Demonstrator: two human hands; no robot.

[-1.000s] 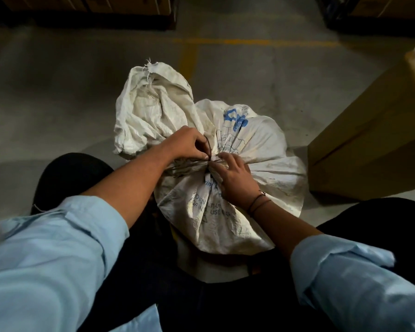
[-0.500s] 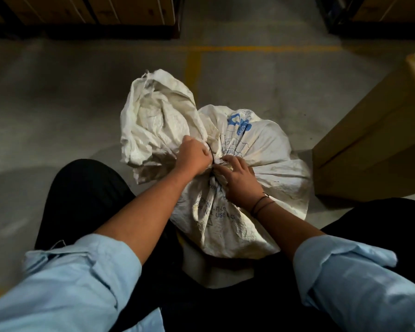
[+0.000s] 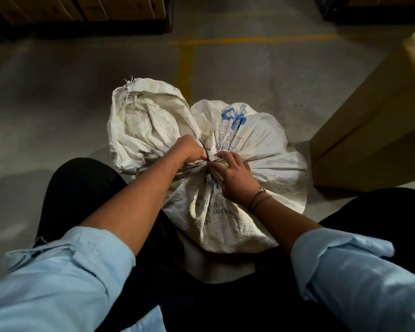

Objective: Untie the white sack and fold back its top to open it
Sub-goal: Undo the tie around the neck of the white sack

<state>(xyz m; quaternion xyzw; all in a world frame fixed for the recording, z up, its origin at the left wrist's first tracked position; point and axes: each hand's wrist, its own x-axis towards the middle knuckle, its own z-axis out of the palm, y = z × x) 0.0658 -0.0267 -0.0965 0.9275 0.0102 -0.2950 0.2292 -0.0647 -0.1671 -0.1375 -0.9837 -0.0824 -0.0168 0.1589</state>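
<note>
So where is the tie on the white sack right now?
In the head view the dark tie cinches the white sack at its gathered neck, mid-frame, between the left hand and right hand.

Knot under the hands [image 3: 211, 161] hidden; sack [image 3: 261, 149] print creased, unreadable; cardboard box [image 3: 369, 130] cut off right.

Grey concrete floor [image 3: 57, 97] under white sack [image 3: 261, 149], beside cardboard box [image 3: 374, 121].

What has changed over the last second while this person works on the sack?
Little. The left hand closed into a fist at the tied neck and now pulls up a dark loop of the tie. The right hand stays pressed beside the knot. The white sack remains tied, its top bunched.
</note>
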